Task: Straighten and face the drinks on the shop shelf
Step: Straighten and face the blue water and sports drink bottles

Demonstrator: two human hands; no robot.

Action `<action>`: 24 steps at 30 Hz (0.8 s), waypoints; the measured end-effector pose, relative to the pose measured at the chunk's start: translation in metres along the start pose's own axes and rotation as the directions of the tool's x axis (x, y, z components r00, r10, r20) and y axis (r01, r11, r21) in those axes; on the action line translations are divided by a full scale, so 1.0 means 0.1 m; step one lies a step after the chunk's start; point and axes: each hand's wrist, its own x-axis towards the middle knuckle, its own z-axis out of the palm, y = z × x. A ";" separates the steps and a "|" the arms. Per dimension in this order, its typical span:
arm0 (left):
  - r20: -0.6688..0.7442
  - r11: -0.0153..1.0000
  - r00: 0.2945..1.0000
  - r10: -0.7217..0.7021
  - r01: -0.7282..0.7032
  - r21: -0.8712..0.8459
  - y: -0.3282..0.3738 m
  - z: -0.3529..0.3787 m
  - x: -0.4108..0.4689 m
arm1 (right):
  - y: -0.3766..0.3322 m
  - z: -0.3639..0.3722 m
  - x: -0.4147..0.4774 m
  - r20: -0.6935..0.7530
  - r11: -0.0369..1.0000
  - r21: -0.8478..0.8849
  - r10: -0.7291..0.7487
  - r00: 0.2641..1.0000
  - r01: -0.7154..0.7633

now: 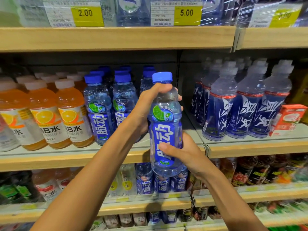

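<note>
A blue-capped bottle with a blue label and a lime picture (166, 120) is held upright in front of the middle shelf, its label facing me. My left hand (150, 105) grips its shoulder just below the cap. My right hand (180, 150) holds its lower body, thumb across the label. Two rows of the same blue drink (98, 110) stand on the shelf to the left. Behind the held bottle the shelf spot looks vacant, partly hidden.
Orange drink bottles (70, 114) stand at the left of the wooden shelf (66, 159). Dark blue sports bottles (241, 105) and a red carton (288, 119) fill the right bay. Price tags (186, 13) hang on the shelf above. More drinks sit on the lower shelves.
</note>
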 end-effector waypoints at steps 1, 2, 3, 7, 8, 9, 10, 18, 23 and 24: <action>0.023 1.000 1.000 -0.010 0.010 0.003 -0.01 -0.01 -0.01 | 0.02 0.04 0.01 -0.034 0.999 -0.033 -0.022 0.999 0.021; 0.035 1.000 0.999 -0.017 0.016 0.017 -0.02 -0.03 -0.02 | 0.05 0.07 0.01 -0.063 0.998 -0.057 -0.041 0.997 0.037; 0.030 0.999 0.999 -0.018 0.016 0.043 -0.03 -0.05 -0.03 | 0.07 0.10 0.02 -0.084 0.996 -0.070 -0.058 0.995 0.052; -0.145 0.964 0.983 0.110 -0.070 0.258 -0.10 -0.17 -0.12 | 0.13 0.11 0.06 -0.143 0.991 -0.106 -0.101 0.985 0.086; -0.199 0.951 0.966 0.164 -0.101 0.291 -0.14 -0.23 -0.19 | 0.13 0.10 0.08 -0.158 0.990 -0.106 -0.107 0.982 0.091; -0.242 0.922 0.938 0.248 -0.152 0.355 -0.20 -0.29 -0.27 | 0.12 0.08 0.11 -0.170 0.990 -0.106 -0.116 0.979 0.099; -0.255 0.859 0.897 0.362 -0.215 0.465 -0.28 -0.38 -0.38 | 0.12 0.06 0.13 -0.178 0.988 -0.105 -0.127 0.976 0.110; 0.554 -0.376 0.630 0.544 -0.407 0.832 -1.05 -1.12 -0.80 | 0.20 0.07 0.49 -0.267 0.965 -0.199 -0.222 0.938 0.172; 0.697 -0.537 0.589 0.410 -0.462 0.706 -1.26 -1.38 -0.71 | 0.42 0.09 0.75 -0.309 0.938 -0.298 -0.270 0.912 0.177; 0.706 -0.555 0.590 0.391 -0.461 0.692 -1.29 -1.41 -0.69 | 0.44 0.09 0.79 -0.316 0.935 -0.313 -0.268 0.910 0.167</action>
